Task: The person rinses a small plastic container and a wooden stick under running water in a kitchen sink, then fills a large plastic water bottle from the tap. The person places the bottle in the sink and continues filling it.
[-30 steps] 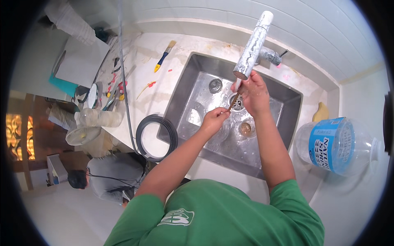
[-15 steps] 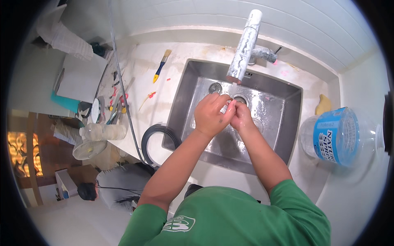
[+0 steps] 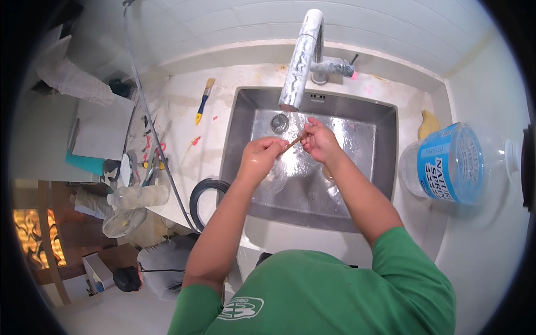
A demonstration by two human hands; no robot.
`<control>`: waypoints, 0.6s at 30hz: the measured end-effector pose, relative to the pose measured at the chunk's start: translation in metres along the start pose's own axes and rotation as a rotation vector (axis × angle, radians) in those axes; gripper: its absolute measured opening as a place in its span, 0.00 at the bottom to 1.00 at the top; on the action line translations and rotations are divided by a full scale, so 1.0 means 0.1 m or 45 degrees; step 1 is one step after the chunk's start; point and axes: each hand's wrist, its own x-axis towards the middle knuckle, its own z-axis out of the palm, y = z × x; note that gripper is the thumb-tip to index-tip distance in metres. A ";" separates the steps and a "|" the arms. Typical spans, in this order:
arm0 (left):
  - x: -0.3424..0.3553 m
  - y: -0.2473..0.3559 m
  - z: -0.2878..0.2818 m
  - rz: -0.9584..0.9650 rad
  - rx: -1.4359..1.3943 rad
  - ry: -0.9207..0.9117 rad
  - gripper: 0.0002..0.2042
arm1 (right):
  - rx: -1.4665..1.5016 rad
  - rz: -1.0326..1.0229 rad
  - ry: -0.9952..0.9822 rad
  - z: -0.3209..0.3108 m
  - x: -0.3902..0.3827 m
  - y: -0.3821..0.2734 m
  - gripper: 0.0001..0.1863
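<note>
Over the grey metal sink (image 3: pixel 365 206), both my hands are wet and close together, a short way below the faucet (image 3: pixel 301 61). A thin brown stick (image 3: pixel 293 143) slants up to the right between them; its exact kind is too small to make out. Its lower left end is pinched in the fingers of my left hand (image 3: pixel 258 160). Around its upper right end, the thumb and fingers of my right hand (image 3: pixel 322 144) are closed. A round drain strainer (image 3: pixel 280 123) lies in the basin just beyond my hands.
Left of the sink lie a paintbrush (image 3: pixel 204 101) and a coiled black hose (image 3: pixel 195 202). A large clear bottle (image 3: pixel 452 162) with a blue label stands right, near a yellowish sponge-like piece (image 3: pixel 429 124). A person in grey (image 3: pixel 162 265) is at lower left.
My hands have moved apart from being pressed together under the faucet, and the brown stick now shows between them. The whole view has shifted slightly.
</note>
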 end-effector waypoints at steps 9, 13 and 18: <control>-0.40 -0.49 0.23 -0.394 -0.490 -0.302 0.12 | -0.633 0.001 0.010 0.01 -0.46 -0.04 0.39; -0.52 -0.36 0.16 -0.391 -0.559 -0.075 0.15 | -2.212 -0.813 0.177 -0.63 -0.56 -0.14 0.56; -0.64 -0.41 0.07 -0.390 -0.610 -0.010 0.17 | -2.658 -0.178 0.005 -1.03 -0.88 0.23 0.61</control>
